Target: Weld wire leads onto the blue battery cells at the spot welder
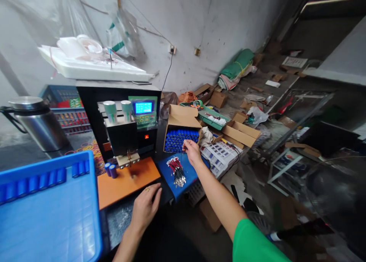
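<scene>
My right hand (192, 152) is closed in a pinch, with a thin dark wire hanging from the fingertips. It is above a blue mat (164, 170), in front of a cardboard box (183, 117) full of blue cylindrical battery cells (180, 138). A bundle of red and black wire leads (176, 172) with white connectors lies on the mat. At the table's front edge, my left hand (146, 205) has its thumb apart from loosely bent fingers and nothing visible in it. Two upright cells (111, 170) stand on an orange board (126, 186) under the spot welder's electrodes (129, 158).
The black spot welder (120, 136) with a lit display stands against the wall, a white foam tray on top. At left are a blue tray (94, 201) holding several cells and a steel jug (37, 123). A white crate (220, 157) and a green tray (210, 117) lie right.
</scene>
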`<state>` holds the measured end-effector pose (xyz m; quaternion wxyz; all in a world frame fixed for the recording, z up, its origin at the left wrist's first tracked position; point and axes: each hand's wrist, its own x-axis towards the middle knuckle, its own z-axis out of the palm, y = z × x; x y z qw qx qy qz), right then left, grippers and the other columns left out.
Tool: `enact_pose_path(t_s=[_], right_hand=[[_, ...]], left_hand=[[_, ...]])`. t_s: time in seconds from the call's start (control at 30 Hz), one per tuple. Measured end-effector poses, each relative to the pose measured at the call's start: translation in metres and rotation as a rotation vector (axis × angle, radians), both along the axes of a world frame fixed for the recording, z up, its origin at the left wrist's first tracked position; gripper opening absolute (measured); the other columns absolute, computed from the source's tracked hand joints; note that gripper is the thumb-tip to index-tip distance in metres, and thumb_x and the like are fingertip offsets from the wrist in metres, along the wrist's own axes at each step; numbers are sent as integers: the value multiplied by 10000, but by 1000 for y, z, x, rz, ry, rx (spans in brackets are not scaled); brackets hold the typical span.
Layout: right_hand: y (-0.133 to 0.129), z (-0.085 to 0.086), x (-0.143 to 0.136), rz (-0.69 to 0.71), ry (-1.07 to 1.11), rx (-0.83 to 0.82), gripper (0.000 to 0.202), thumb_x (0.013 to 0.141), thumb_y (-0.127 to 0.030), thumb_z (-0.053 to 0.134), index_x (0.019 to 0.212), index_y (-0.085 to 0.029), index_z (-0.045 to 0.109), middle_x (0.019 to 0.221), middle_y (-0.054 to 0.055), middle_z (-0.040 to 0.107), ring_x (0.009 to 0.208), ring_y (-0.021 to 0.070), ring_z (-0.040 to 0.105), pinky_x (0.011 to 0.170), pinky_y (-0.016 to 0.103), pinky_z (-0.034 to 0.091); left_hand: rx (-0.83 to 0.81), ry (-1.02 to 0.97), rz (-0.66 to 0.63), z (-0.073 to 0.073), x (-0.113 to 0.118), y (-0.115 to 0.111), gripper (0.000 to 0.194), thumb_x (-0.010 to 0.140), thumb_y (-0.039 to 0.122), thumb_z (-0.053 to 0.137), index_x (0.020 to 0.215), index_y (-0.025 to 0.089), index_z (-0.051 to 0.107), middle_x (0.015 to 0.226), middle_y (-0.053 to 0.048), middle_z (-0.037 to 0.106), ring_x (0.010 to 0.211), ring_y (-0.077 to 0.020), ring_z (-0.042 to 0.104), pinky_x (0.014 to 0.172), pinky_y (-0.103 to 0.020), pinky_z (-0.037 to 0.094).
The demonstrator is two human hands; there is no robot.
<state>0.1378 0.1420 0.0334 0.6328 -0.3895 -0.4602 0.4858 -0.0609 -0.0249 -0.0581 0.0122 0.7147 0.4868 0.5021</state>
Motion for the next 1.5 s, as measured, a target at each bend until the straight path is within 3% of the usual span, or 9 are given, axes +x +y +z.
enact_pose_path(t_s=[0.17, 0.3, 0.43, 0.53, 0.83, 1.1, 1.37, 1.5], right_hand=[[-47, 5, -31, 126, 171, -51, 334, 718, -459, 762, 741, -182, 577, 654, -27, 564, 583, 97, 506, 554, 216, 447], [-78, -1, -59, 241, 203, -87, 334, 728, -468, 754, 733, -189, 570, 655, -23, 561, 585, 103, 509, 556, 223, 455], [-95, -7, -76, 328, 133, -49, 310, 762, -461, 727, 750, -186, 585, 650, -25, 563, 601, 107, 516, 604, 233, 465], [-101, -9, -81, 333, 67, -7, 287, 785, -451, 708, 770, -188, 594, 664, -23, 571, 619, 114, 522, 634, 242, 468], [-114, -20, -98, 353, 198, -80, 296, 799, -452, 699, 772, -194, 556, 673, -28, 555, 595, 105, 513, 601, 233, 448], [-120, -22, -97, 359, 266, -146, 316, 764, -451, 742, 766, -189, 564, 687, -28, 555, 596, 96, 510, 563, 213, 423], [-120, -23, -94, 334, 248, -132, 322, 766, -465, 746, 776, -191, 576, 674, -28, 550, 593, 98, 491, 521, 204, 380], [-120, -25, -93, 353, 245, -125, 319, 772, -470, 742, 779, -196, 580, 674, -28, 545, 599, 102, 500, 537, 212, 397]], left_hand=[[-83, -278, 47, 28, 22, -17, 203, 886, 342, 636, 1010, 204, 717, 970, -58, 760, 888, -191, 722, 834, -303, 570], [-360, -711, 73, 48, 37, -18, 367, 799, 473, 704, 1008, 171, 721, 971, -97, 760, 884, -220, 715, 826, -354, 574], [-619, -1073, -82, 49, 31, -18, 501, 637, 503, 824, 940, 116, 723, 801, -107, 750, 684, -180, 682, 636, -290, 551], [-615, -1214, -53, 46, 25, -25, 503, 593, 462, 861, 925, 112, 720, 768, -92, 738, 622, -139, 643, 574, -246, 508], [-630, -1298, -40, 51, 35, -33, 546, 660, 537, 804, 976, 113, 672, 715, -70, 723, 560, -128, 632, 526, -238, 498], [-503, -1049, 38, 59, 35, -31, 427, 707, 519, 768, 891, 136, 714, 696, -52, 711, 620, -146, 642, 600, -251, 511], [-576, -1070, -13, 54, 37, -28, 479, 694, 520, 776, 963, 126, 727, 722, -46, 708, 618, -128, 613, 593, -238, 486], [-549, -1007, 25, 55, 38, -27, 449, 700, 537, 753, 885, 130, 711, 686, -33, 682, 596, -127, 585, 579, -242, 465]])
